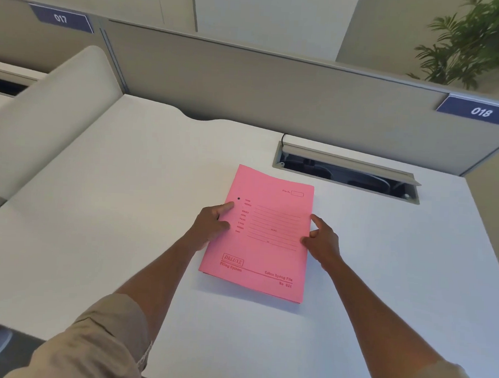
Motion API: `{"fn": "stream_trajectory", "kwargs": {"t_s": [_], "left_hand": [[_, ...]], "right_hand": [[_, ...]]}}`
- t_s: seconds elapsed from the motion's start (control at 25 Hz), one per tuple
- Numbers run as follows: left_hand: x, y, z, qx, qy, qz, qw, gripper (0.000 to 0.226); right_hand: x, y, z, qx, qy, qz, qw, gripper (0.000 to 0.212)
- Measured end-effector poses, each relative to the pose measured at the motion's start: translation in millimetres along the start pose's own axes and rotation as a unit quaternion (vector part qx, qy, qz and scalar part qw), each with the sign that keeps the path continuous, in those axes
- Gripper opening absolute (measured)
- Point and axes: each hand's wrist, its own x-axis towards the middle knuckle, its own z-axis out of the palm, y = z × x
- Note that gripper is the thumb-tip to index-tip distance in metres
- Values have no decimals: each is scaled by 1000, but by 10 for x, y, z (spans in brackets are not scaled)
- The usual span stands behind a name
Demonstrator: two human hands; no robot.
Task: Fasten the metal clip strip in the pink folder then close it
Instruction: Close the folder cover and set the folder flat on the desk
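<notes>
A pink folder (264,236) lies closed and flat on the white desk (125,211), its printed front cover facing up. My left hand (211,226) rests on the folder's left edge, with the index finger and thumb pressing on the cover near the spine. At the folder's right edge, my right hand (322,240) touches the cover with its fingertips, fingers spread. The metal clip strip is hidden inside the folder; only a small dark rivet (238,198) shows near the spine.
An open cable tray slot (347,172) with a raised flap sits just beyond the folder. A grey partition (262,82) with labels 017 and 018 bounds the desk's far side. A plant (470,41) stands behind it at the right. A white divider (44,114) rises at the left.
</notes>
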Motion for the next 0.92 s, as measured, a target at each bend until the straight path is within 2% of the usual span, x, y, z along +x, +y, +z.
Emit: {"fn": "stream_trajectory", "kwargs": {"t_s": [0.2, 0.44, 0.92], "left_hand": [[38, 106, -389, 124, 48, 32, 991, 67], [218, 70, -692, 241, 124, 49, 961, 60], [1166, 305, -1049, 293, 154, 48, 943, 58]], "right_hand": [[115, -297, 350, 15, 2, -35, 999, 70], [322, -610, 607, 13, -4, -61, 998, 66], [1149, -1127, 820, 31, 18, -48, 998, 58]]}}
